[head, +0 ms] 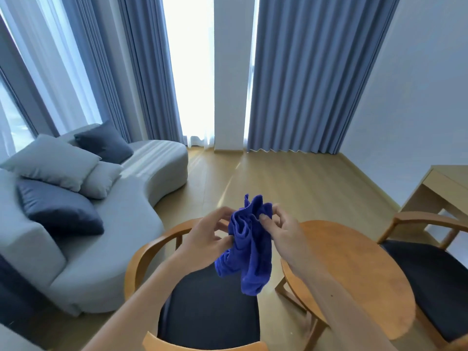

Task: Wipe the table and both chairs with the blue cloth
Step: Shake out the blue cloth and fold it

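A crumpled blue cloth (247, 247) hangs in the air between both my hands. My left hand (205, 239) pinches its left edge, and my right hand (281, 230) pinches its top right part with thumb and fingers. Below the cloth stands a wooden armchair (141, 259) with a dark seat cushion. To its right is the round wooden table (354, 269). A second wooden chair (428, 269) with a dark seat stands at the far right, beyond the table.
A grey curved sofa (121, 224) with several cushions fills the left side. Blue curtains (316, 72) hang along the back wall. A light wooden desk (440, 188) stands at the right wall. Wooden floor (278, 178) stretches behind the table.
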Motion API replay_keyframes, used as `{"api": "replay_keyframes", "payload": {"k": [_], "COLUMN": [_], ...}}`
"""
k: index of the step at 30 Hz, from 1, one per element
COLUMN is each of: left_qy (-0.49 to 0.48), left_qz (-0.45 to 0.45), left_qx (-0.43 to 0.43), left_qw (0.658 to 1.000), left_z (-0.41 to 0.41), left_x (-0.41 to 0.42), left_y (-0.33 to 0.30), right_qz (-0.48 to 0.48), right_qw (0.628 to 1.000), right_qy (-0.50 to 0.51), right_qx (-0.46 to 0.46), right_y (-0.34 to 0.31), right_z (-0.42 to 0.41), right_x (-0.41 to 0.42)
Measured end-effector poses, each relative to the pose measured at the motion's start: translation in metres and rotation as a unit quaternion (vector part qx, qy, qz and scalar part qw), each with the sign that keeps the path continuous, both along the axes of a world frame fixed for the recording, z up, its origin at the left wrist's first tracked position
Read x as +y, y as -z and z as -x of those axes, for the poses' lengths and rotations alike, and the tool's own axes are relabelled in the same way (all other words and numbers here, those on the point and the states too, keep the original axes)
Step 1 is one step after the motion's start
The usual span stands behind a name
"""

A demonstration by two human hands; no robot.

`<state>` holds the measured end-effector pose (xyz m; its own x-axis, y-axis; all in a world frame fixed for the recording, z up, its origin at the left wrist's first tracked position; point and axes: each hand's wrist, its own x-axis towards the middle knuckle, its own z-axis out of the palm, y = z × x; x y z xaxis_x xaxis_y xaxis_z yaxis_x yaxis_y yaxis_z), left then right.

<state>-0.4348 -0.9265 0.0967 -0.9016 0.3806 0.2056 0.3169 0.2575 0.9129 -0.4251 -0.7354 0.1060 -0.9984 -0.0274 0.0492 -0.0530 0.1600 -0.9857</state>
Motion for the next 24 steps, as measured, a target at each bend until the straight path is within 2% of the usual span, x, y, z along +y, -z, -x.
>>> {"api": "replay_keyframes", "payload": {"k": [4, 8, 11, 14, 17, 20, 24], "left_qy": [-0.044, -0.095, -0.127, -0.082, -0.017, -0.046, -0.072], "left_qz": [0.038, 0.131, 0.135, 0.110, 0.084, 0.129, 0.185], "left_qx": [-0.007, -0.020, -0.017, 0.027, 0.033, 0.105, 0.115], "left_qw": [0.998, 0.987, 0.982, 0.990, 0.996, 0.985, 0.973], "left_z": [0.009, 0.021, 0.021, 0.013, 0.010, 0.015, 0.017], "left_x": [-0.028, -0.045, -0.037, -0.017, 0.000, 0.008, 0.006], "left_y": [0.002, 0.004, -0.008, -0.035, -0.056, -0.063, -0.062], "right_qz": [-0.035, 0.000, 0.002, -0.017, -0.021, -0.012, -0.002], "right_qw": [0.995, 0.991, 0.987, 0.982, 0.971, 0.964, 0.951], "right_qy": [0.061, 0.085, 0.084, 0.080, 0.097, 0.097, 0.127], "right_qx": [0.071, 0.105, 0.134, 0.172, 0.217, 0.246, 0.282], "right_y": [-0.015, -0.038, -0.058, -0.077, -0.101, -0.121, -0.148], "right_z": [0.001, 0.004, 0.010, 0.016, 0.025, 0.027, 0.030], "right_x": [0.001, -0.001, -0.008, -0.021, -0.029, -0.033, -0.030]}}
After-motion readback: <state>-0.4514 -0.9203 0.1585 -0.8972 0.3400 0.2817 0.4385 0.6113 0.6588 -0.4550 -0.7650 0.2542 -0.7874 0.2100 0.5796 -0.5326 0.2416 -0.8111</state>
